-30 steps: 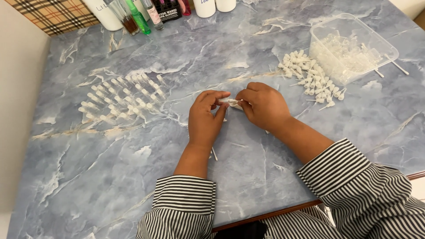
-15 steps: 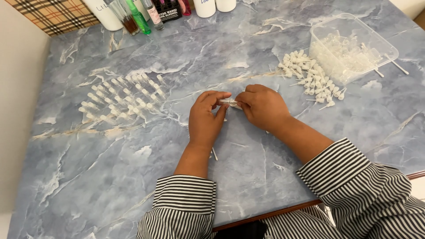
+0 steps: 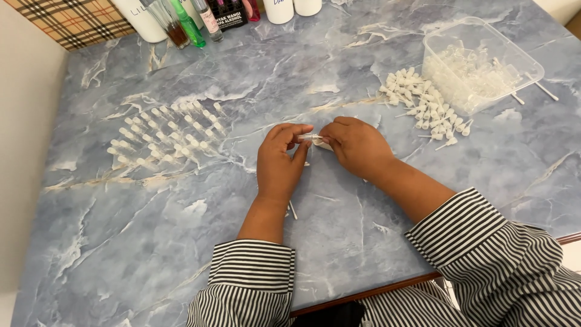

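My left hand [image 3: 279, 162] and my right hand [image 3: 356, 145] meet at the middle of a blue marbled table [image 3: 181, 242]. Between their fingertips they pinch one small clear vial with a white cap [image 3: 310, 138]. Rows of similar small clear vials [image 3: 166, 134] lie to the left of my left hand. A heap of white spray caps [image 3: 423, 104] lies to the right of my right hand, beside a clear plastic tub [image 3: 478, 63] holding more clear vials. A thin white tube [image 3: 292, 209] lies by my left wrist.
Bottles stand along the table's far edge: a green one [image 3: 186, 24], a brown one [image 3: 174, 31], a dark one [image 3: 225, 12] and white ones [image 3: 279, 9]. A plaid cloth [image 3: 66, 21] lies at the far left corner. A pale wall borders the left side.
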